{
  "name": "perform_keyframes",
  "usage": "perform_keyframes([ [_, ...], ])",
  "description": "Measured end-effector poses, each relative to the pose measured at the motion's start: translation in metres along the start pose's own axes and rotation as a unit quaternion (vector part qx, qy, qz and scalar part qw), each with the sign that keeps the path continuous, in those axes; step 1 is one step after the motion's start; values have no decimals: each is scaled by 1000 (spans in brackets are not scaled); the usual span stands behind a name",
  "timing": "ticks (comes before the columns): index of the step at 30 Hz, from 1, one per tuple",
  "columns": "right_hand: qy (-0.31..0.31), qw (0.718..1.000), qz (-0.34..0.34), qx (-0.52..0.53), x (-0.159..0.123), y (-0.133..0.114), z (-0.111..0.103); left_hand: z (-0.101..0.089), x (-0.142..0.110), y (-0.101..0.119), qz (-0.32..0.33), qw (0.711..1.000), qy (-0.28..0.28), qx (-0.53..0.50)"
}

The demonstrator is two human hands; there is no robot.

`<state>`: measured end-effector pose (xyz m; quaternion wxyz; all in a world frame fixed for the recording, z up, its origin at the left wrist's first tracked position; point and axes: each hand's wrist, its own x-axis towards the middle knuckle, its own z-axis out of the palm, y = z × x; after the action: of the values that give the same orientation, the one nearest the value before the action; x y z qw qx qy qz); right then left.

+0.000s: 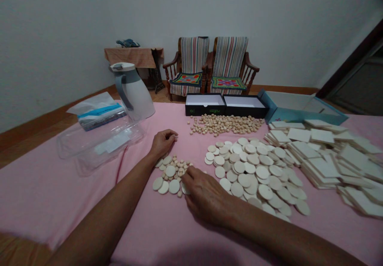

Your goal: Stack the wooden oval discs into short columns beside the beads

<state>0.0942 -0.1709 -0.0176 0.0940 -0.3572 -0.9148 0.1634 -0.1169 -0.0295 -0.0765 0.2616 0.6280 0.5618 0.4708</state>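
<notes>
Room: pale wall [191,10] filling top of frame, 2 striped chairs [229,58] standing upper ctr.
Pink cloth [143,226]: we're working on it, w/ white jug [139,98] standing upper L.
Mixed heap [170,171]: discs + beads lying abt. ctr of frame, just below our L hand & L of our R; pcs being round, we're seeing no clear long axis. R hand's nearer.
R hand [203,194]: we're bending fingers down onto heap's R edge, touching a disc; can't tell if pinching it.
L hand [164,143]: we're holding it half-curled over cloth, thumb nr. fingertips; can't tell if anything's betw.
Big disc pile [251,166]: lying R of ctr.
Square tiles [326,158]: stacking at R edge.
</notes>
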Motion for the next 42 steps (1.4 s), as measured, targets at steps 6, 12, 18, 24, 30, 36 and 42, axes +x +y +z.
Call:
perform_keyframes([
  [6,20,1000,14,16,-6,9,-19,0,-3,10,-2,1000,19,5],
  [12,148,981,119,-45,-49,74,-70,-6,-8,28,42,996,44,71],
  [18,299,937,142,-114,-89,129,-83,-5,-10,51,91,991,-28,94],
  [24,340,927,151,-51,-92,119,-69,-35,-36,81,188,939,-235,168],
  [30,321,936,140,-21,-90,118,-53,-67,-97,82,232,874,-293,310],
  [36,312,939,142,-3,-91,116,-48,-44,-117,75,246,851,-310,344],
  [42,305,941,145,1,-94,117,-47,-22,-103,66,252,859,-291,338],
])
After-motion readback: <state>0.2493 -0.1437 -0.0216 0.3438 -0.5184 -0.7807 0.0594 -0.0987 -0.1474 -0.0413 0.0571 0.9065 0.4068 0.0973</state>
